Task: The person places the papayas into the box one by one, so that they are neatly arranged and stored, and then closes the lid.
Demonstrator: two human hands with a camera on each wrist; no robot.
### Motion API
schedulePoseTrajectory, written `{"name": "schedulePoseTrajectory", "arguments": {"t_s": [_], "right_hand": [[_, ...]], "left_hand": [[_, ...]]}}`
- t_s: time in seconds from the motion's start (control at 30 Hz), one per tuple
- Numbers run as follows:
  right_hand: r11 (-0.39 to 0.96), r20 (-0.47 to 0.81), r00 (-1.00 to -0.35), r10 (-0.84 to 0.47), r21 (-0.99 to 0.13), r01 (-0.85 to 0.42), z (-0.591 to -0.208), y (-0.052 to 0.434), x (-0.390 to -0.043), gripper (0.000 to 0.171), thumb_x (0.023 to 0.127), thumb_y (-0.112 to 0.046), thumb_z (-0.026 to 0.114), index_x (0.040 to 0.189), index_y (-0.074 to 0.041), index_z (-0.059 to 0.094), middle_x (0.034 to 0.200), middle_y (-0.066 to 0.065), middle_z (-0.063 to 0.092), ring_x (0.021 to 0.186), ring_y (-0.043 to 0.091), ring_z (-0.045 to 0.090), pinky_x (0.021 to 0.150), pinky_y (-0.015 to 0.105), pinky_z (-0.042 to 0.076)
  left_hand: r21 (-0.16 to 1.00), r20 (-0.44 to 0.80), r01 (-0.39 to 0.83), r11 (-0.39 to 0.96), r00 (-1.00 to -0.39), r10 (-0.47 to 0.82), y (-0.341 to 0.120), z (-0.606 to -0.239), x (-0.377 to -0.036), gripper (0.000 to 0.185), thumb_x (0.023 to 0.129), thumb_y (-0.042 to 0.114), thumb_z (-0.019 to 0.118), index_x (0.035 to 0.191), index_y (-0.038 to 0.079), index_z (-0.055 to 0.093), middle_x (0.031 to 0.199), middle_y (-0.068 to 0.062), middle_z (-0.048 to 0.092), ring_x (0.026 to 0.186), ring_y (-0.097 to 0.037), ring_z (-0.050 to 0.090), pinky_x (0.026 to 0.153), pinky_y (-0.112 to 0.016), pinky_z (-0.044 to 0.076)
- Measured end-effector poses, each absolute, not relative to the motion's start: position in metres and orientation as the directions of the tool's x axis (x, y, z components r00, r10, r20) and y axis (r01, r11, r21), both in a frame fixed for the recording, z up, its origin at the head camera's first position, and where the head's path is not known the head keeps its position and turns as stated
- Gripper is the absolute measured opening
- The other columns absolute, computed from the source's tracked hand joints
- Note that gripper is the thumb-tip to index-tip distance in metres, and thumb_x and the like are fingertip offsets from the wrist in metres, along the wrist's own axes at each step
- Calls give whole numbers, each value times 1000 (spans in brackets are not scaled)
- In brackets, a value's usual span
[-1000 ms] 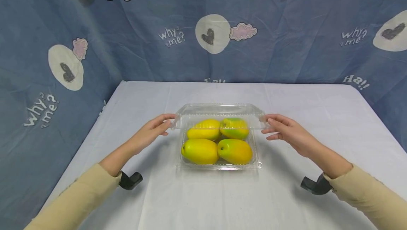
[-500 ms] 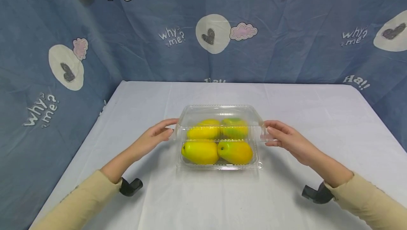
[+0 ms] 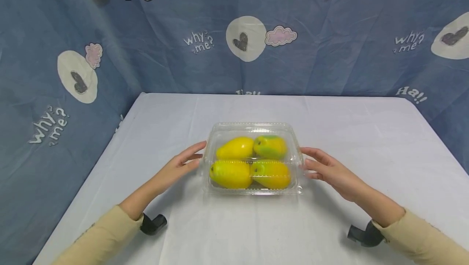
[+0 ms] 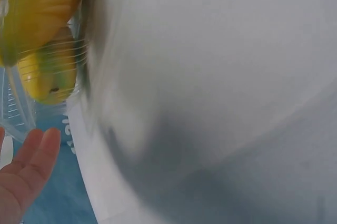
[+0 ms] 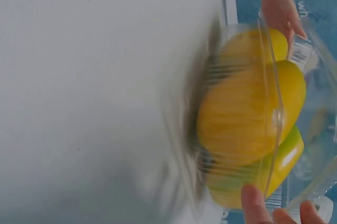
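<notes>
A clear plastic clamshell box sits mid-table with several yellow-green mangoes inside. Its hinged lid lies down over the fruit. My left hand rests with straight fingers against the box's left side. My right hand touches the right side the same way. In the left wrist view, blurred mangoes show through the plastic above my left hand's fingers. The right wrist view shows the mangoes behind the lid, with my right fingertips below.
The white tablecloth covers the table, whose edges run left, right and back. A blue printed backdrop hangs behind and to the sides. Black wrist camera mounts sit under each sleeve.
The lid, raised a second ago, has swung down over the mangoes. Both hands came down and toward me with it along the box's sides.
</notes>
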State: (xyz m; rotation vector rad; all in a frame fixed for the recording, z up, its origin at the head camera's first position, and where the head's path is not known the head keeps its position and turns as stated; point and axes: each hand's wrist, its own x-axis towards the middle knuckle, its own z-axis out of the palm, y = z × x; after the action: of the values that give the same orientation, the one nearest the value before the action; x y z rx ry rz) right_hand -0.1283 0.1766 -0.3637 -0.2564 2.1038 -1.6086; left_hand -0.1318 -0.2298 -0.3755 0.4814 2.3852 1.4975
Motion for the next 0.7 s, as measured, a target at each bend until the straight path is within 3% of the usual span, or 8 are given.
{"name": "schedulePoseTrajectory", "arguments": {"t_s": [0.23,0.5,0.7], "right_hand": [[286,-253,-868,-426,-948,136,-371,175,-123,56,94,-28,50,141,-9,26,149,15,16,120,32,43,95,37,43],[251,-228,-864,-450,-960,123,-377,174,-118,59,93,-23,53,142,-8,24,150,16,11,119,34,45,93,33,42],[290,-249,-850,-464,-950,120,-380,175,-112,66,90,-23,55,144,-12,18,149,19,15,122,38,41,94,45,39]], "left_hand": [[905,-35,158,394,-896,442,-228,-384,-129,59,93,19,53,145,14,27,151,-9,19,128,-39,33,99,-56,32],[915,-61,130,382,-891,449,-226,-387,-126,69,87,18,60,146,16,24,152,-9,14,129,-41,30,94,-48,41],[912,-82,112,394,-892,444,-225,-391,-123,78,84,16,65,147,21,19,153,-5,11,131,-38,29,97,-51,37]]}}
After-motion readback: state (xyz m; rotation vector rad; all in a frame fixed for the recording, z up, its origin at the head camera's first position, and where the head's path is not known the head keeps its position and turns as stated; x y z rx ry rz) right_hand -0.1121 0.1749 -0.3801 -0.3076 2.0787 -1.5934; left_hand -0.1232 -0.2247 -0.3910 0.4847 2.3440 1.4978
